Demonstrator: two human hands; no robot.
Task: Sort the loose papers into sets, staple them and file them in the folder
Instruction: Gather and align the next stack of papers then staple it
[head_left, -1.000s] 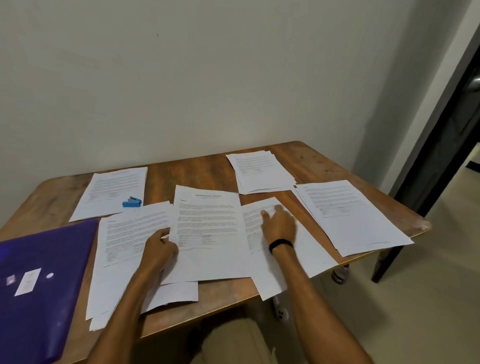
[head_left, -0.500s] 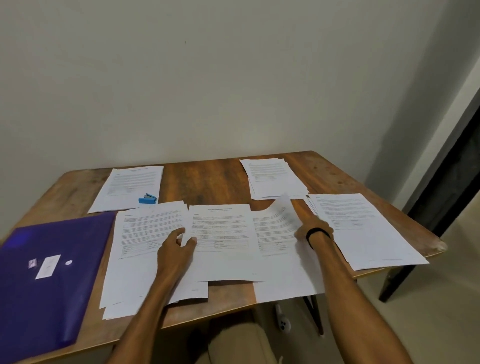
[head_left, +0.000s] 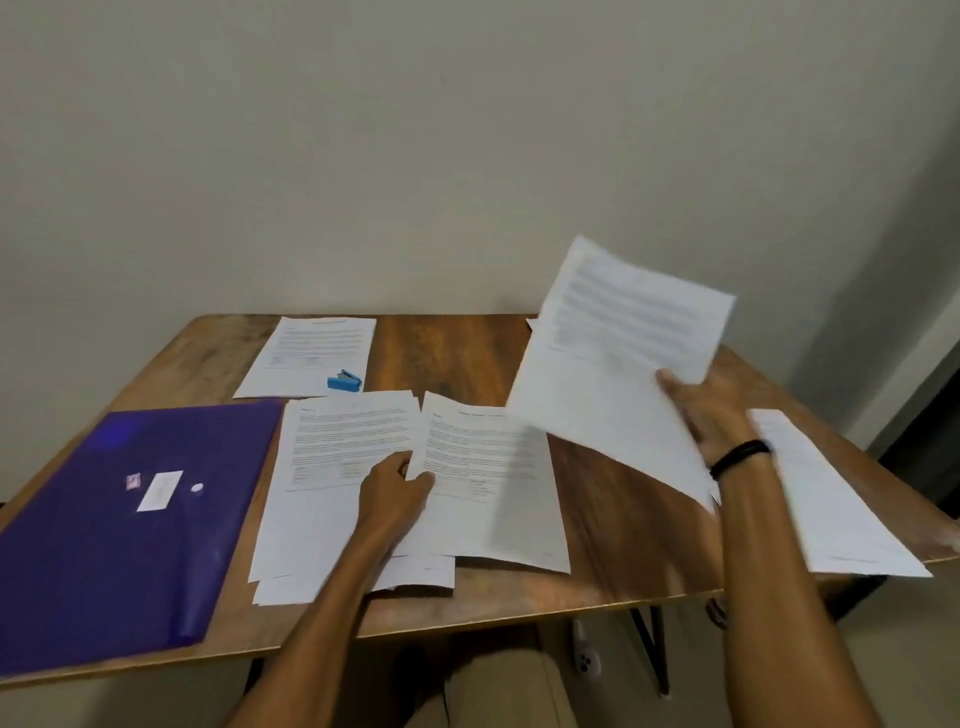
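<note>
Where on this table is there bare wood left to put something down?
Two patches: the bare wood between the far-left sheet and the raised sheet, and the strip between the middle pile and the right pile. Crowded: the folder and left pile fill the near left.

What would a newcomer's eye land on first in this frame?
The lifted papers stand out first: the right hand grips them above the right side of the table, tilted and blurred against the wall. Next comes the big purple folder lying flat at the left edge. The left hand holds the edge of the middle sheet, and a small blue stapler sits behind it.
</note>
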